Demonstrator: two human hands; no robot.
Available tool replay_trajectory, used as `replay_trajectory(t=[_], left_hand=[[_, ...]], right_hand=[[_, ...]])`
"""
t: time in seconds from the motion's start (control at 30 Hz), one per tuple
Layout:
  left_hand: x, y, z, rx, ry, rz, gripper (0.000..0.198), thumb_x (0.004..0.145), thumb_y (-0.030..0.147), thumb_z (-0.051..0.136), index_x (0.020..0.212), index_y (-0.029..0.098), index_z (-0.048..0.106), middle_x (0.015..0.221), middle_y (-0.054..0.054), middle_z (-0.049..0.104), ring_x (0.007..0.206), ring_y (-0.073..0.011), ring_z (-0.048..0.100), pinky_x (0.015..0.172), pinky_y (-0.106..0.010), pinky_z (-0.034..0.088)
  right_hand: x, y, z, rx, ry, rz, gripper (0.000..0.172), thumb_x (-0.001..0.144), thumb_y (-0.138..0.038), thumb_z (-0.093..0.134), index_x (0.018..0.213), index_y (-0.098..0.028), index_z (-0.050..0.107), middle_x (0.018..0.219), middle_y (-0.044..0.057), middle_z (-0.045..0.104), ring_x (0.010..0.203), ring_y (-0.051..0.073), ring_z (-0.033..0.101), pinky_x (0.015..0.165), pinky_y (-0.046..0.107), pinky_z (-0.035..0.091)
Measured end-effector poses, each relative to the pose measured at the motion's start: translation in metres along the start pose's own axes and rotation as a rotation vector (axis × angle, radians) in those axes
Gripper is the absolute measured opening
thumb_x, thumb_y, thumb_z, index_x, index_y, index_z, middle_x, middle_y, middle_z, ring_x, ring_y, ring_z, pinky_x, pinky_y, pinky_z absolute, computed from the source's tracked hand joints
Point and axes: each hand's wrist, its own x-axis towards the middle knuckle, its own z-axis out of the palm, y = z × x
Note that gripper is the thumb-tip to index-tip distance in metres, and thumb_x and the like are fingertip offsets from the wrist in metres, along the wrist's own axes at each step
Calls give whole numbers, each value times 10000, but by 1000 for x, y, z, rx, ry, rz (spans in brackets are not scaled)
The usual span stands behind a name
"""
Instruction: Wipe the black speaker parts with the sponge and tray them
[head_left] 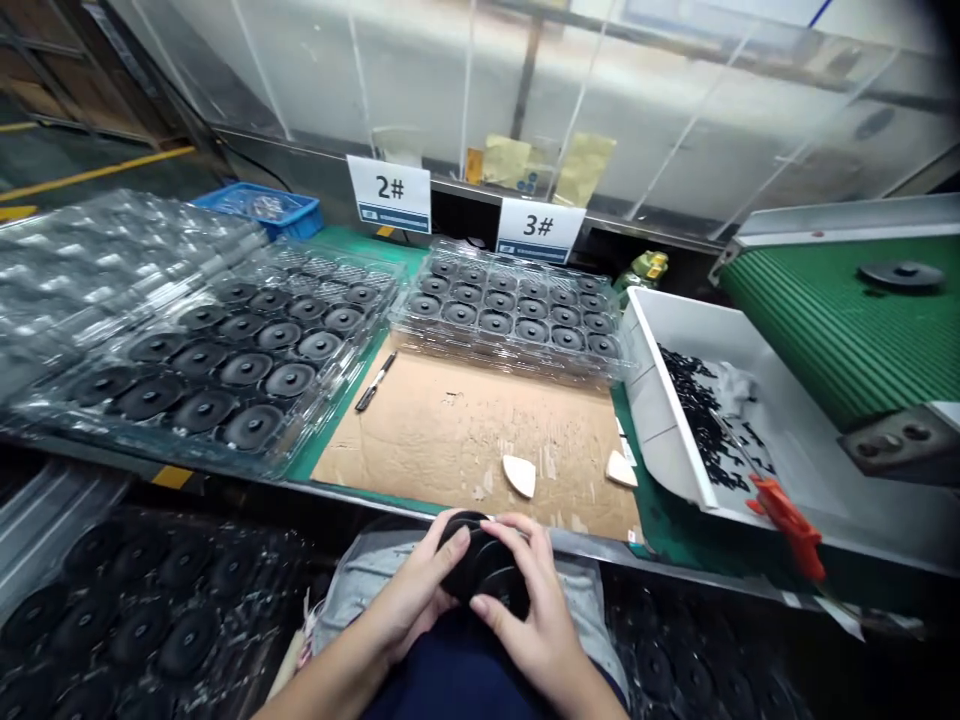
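Note:
Both of my hands hold black round plastic parts over my lap, just in front of the table edge. My left hand grips the left side, its thumb lying on top. On the right side, my right hand curls round with its thumb low and fingers over the top. Whether it is one disc or several stacked together I cannot tell. Beyond them, on a cardboard sheet, lie a white wedge-shaped piece, a second white piece and a black pen.
Clear trays of black discs stand at left and back. At right, a white bin holds small black pieces, with orange-handled cutters on its edge. A green conveyor carries a disc. More disc trays sit below the table.

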Motion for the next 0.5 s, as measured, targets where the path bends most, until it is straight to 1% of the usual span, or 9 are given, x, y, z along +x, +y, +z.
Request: replay_trajectory(t=[0.07,0.13,0.2,0.27,0.3,0.37,0.4,0.5], left_hand=[[-4,-6,-8,60,13,68,428,801,453,525,1131,228,371,1234,-117,496,1150,-261,483,928,-394,377],[-8,-11,-16,126,20,143,552,734,479,602,1150,221,347,1273,-121,456,1208,-253,419,993,-377,311],[-11,-14,-24,186,-8,186,724,621,465,710,1177,206,324,1254,-128,466,1198,-260,423,1005,-380,298],[-16,-14,-31,234,-58,190,839,510,357,804,1185,184,336,1197,-129,507,1149,-275,467,987,-405,324],[-18,-13,-34,252,-74,185,855,479,286,826,1183,176,354,1174,-123,523,1131,-278,481,980,-415,332],[-23,-11,-39,267,-86,175,801,474,185,824,1159,164,410,1118,-104,558,1101,-274,500,971,-426,341],[-25,-10,-41,259,-85,169,763,482,161,816,1143,159,435,1087,-95,574,1083,-272,511,958,-429,354],[-30,-10,-47,163,-50,157,685,506,147,800,1109,154,475,1023,-73,603,1032,-256,540,911,-408,401]], right_hand=[[-1,0,9,41,-65,14,532,794,-385,599,1277,-283,401,1398,68,292,1290,257,291,1047,409,298],[-3,2,19,72,-127,29,583,786,-400,606,1305,-284,367,1435,63,243,1318,260,250,1066,421,269],[-5,8,29,88,-163,31,640,772,-393,621,1330,-269,333,1422,79,282,1310,269,272,1064,433,273],[-7,14,37,82,-160,15,649,769,-357,618,1336,-242,324,1394,98,331,1289,278,313,1055,438,291],[-8,17,39,71,-157,-1,645,770,-323,607,1339,-230,318,1388,105,338,1284,279,323,1053,438,295],[-7,20,41,33,-182,-38,666,755,-247,589,1352,-225,294,1407,105,305,1297,275,299,1060,440,282],[-5,20,41,15,-224,-53,696,744,-216,585,1365,-232,271,1425,98,273,1311,270,272,1066,440,272],[6,14,36,-4,-435,-61,799,721,-194,616,1399,-258,197,1461,76,201,1344,253,189,1087,444,223]])
